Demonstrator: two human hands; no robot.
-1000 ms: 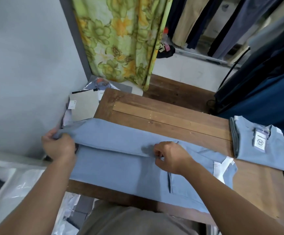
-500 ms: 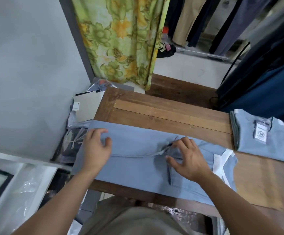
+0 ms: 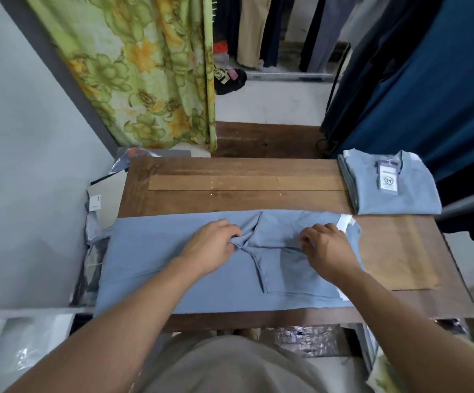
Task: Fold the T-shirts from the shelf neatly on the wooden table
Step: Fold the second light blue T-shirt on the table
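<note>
A light blue T-shirt (image 3: 156, 259) lies flat across the near half of the wooden table (image 3: 230, 182), its left end hanging past the table's left edge. My left hand (image 3: 213, 245) pinches a fold of sleeve cloth at the shirt's middle. My right hand (image 3: 326, 245) grips the folded edge near the collar end, beside a white tag (image 3: 343, 222). A second light blue T-shirt (image 3: 394, 188), folded with a hang tag on top, sits at the table's far right corner.
A grey wall stands at the left, with plastic bags and card (image 3: 99, 199) piled beside the table. A floral curtain (image 3: 145, 66) hangs behind. Dark blue garments (image 3: 428, 80) hang at the right. White shelving (image 3: 17, 336) is at the near left.
The long side has been folded over. My left hand moved from the shirt's left end to its middle, and my right hand shifted right toward the collar. The view now faces the table squarely.
</note>
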